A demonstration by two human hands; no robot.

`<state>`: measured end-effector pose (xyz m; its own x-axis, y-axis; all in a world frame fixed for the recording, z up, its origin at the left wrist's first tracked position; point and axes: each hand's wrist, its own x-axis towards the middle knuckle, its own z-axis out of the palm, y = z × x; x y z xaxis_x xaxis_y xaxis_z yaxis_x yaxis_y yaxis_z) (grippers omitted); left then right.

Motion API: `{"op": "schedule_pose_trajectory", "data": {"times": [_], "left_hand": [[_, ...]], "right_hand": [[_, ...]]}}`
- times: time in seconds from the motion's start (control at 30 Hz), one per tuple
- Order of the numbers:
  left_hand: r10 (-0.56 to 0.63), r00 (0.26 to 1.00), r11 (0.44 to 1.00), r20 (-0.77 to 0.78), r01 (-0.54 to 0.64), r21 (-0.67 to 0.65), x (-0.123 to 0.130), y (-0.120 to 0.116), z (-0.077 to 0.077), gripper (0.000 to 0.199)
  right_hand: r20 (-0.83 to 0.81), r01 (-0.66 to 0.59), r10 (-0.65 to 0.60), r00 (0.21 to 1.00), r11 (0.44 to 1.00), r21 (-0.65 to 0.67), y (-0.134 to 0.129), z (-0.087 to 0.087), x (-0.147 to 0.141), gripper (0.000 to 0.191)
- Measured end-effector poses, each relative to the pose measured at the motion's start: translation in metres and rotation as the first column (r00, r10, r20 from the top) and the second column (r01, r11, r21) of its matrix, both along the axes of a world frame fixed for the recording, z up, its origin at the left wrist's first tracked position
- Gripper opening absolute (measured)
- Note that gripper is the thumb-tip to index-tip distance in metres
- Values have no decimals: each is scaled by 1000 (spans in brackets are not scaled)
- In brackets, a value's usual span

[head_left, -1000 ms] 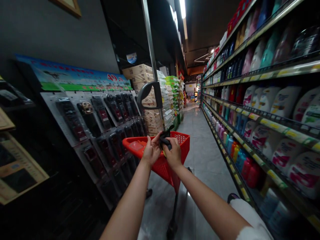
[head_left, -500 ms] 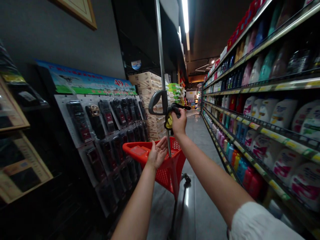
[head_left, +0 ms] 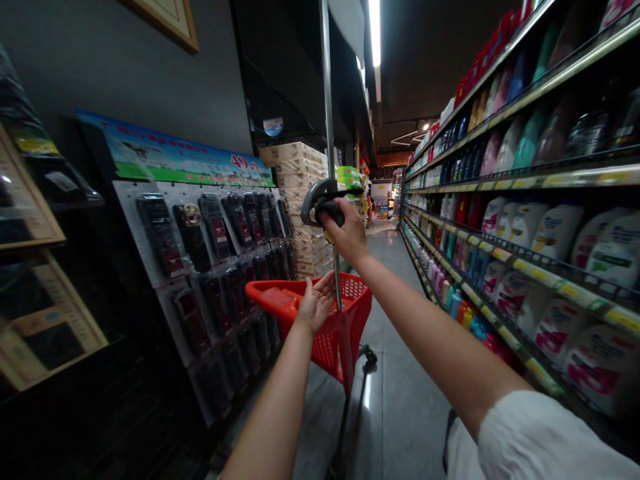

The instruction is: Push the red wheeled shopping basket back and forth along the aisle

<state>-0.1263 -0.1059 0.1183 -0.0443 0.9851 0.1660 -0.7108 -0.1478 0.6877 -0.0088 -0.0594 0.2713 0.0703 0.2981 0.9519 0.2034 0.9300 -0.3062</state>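
Right hand (head_left: 350, 230) grips a coiled black strap-like item (head_left: 327, 208) beside a grey cart handle (head_left: 313, 195)

The person's right hand is closed around the strap-like item, thumb pressed against its near side. A little yellow shows beneath it, and a dark end sticks out above the fingers. The item sits in front of the metal pole (head_left: 327, 87), overlapping the handle; whether they touch cannot be told.

Lower down, the left hand (head_left: 317, 308) is flat, its palm turned up and its fingers extended just beside the pole. Behind it is a red shopping-cart basket (head_left: 327, 343).

To the left, a display board holds packaged dark goods (head_left: 217, 230) under a blue-and-green banner (head_left: 175, 157) marked 49.9. Beyond it are stacked packs (head_left: 300, 163). Rows of bottles (head_left: 557, 230) fill the shelves along the right side.
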Motion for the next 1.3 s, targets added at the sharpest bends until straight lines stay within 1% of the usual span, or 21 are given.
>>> {"op": "schedule_pose_trajectory", "data": {"times": [0.17,0.23,0.27,0.3,0.33,0.4,0.43,0.5,0.53,0.6,0.67,0.7,0.77,0.83,0.87,0.9,0.97,1.03,1.1,1.2,1.3], "left_hand": [[23,981,1000,-195,-22,9,-5,1,3,59],[71,919,998,-388,-64,30,-16,0,9,59],[117,847,993,-519,-102,58,-24,0,12,59],[195,727,980,-658,-160,114,-33,0,15,58],[296,546,952,-784,-232,198,-42,-1,17,55],[426,63,863,-903,-327,384,-60,-4,17,45],[424,-34,845,-905,-345,409,-66,-5,16,40],[328,-334,834,-884,-337,437,-74,-8,11,35],[261,-453,845,-852,-321,429,-75,-9,8,35],[153,-625,871,-766,-280,403,-74,-10,4,38],[129,-654,889,-746,-257,379,-71,-9,1,40],[131,-653,892,-746,-251,376,-70,-8,0,41],[131,-664,895,-736,-240,376,-69,-6,0,42],[134,-675,895,-725,-232,381,-68,-5,0,42],[136,-681,895,-720,-227,383,-67,-5,0,42],[138,-686,896,-715,-222,385,-65,-5,0,42],[137,-699,891,-702,-223,396,-59,-6,1,43],[127,-721,876,-682,-241,418,-51,-8,1,45],[111,-746,863,-656,-255,436,-44,-8,2,46],[92,-765,865,-637,-255,432,-37,-8,3,46],[83,-774,868,-627,-253,427,-30,-7,4,47]], "right_hand": [[-84,81,-82,993,997,-11,3,-38,-3,26],[-71,104,-105,992,994,-16,2,-62,-5,28],[-57,113,-116,992,993,-42,0,-76,-5,29],[-26,118,-120,992,990,-76,-2,-92,-5,29],[24,119,-117,993,987,-111,-5,-107,-4,30],[147,126,-103,984,979,-162,-9,-127,-1,29],[192,138,-104,976,975,-173,-10,-130,0,29],[226,171,-133,965,972,-158,-9,-123,1,28],[220,187,-154,963,972,-139,-8,-115,1,27],[205,210,-186,961,973,-100,-5,-103,1,28],[228,217,-193,954,973,-83,-4,-107,1,30],[251,213,-185,950,973,-90,-4,-118,2,31],[296,173,-126,947,976,-136,-6,-156,5,34],[262,75,-10,965,968,-239,-5,-203,8,32],[204,-9,77,976,949,-314,-2,-225,9,31],[57,-80,113,992,908,-411,2,-245,9,28],[-262,-228,81,962,767,-599,11,-272,7,26],[-480,-377,-6,877,611,-696,16,-283,2,29],[-576,-481,-11,817,536,-694,14,-285,-6,32],[-606,-537,82,791,569,-623,-4,-284,-17,37],[-580,-520,123,806,615,-593,-16,-282,-18,39]]}}
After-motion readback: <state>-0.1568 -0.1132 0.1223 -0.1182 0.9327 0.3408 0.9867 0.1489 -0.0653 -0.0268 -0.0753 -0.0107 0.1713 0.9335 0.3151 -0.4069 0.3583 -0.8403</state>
